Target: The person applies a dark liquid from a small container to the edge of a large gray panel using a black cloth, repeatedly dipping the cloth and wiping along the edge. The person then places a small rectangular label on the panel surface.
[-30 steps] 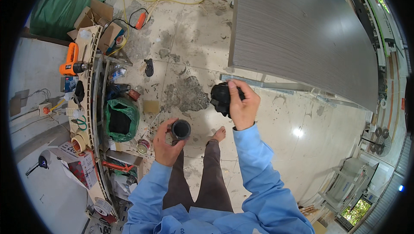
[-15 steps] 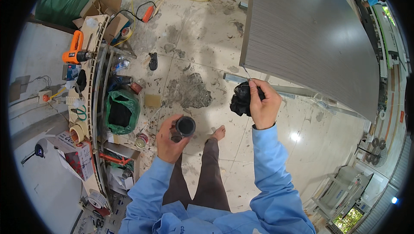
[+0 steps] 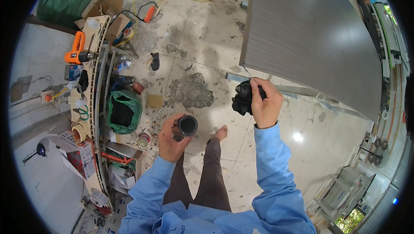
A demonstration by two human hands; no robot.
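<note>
**Cup in my left, black rag in my right**

My left hand [image 3: 171, 141] is closed around a small black cup [image 3: 187, 125], its open mouth facing up at me; the cup sits just above my knees, near the middle of the view. My right hand [image 3: 266, 103] is up at about two o'clock from it, well apart, fingers pinched shut on a crumpled black rag [image 3: 243, 98] that bulges out at nine o'clock from my palm. A thin pale stick pokes up from that grip toward the edge of the big grey panel [image 3: 310, 35], which fills the one o'clock part of the view.

Below my hands is the stained floor [image 3: 194, 61], with my bare foot [image 3: 221, 132] between them. At nine o'clock runs the cluttered shelf [image 3: 98, 83], carrying an orange drill [image 3: 77, 53], with a green bag [image 3: 123, 111] just beside it.
</note>
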